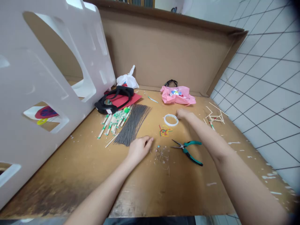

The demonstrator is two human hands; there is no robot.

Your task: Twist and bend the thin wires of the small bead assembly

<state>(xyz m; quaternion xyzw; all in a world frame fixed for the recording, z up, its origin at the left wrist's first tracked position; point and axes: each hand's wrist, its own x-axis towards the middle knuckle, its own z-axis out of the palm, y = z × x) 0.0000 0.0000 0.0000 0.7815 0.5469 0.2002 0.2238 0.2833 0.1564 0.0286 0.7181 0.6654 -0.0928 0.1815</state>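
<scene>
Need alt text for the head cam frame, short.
Seen from above, a person's right hand touches a white tape roll on a cardboard work surface, while the left hand rests beside a bundle of thin grey sticks. Teal-handled pliers and coloured rubber bands lie between the hands.

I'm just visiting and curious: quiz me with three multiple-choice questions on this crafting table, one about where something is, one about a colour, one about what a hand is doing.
1. Where do the pliers lie?
A. On the pink bag
B. On the board between the two forearms
C. Under the white foam panel

2. What colour are the pliers' handles?
A. Teal
B. Red
C. Yellow

3. What is the right hand doing?
A. Gripping the pliers
B. Resting flat on the floor tiles
C. Touching the white tape ring

Answers:
1 B, they lie on bare cardboard near the right forearm.
2 A, both grips are teal.
3 C, its fingertips meet the ring's edge, while the left hand rests by the grey stick bundle.
</scene>
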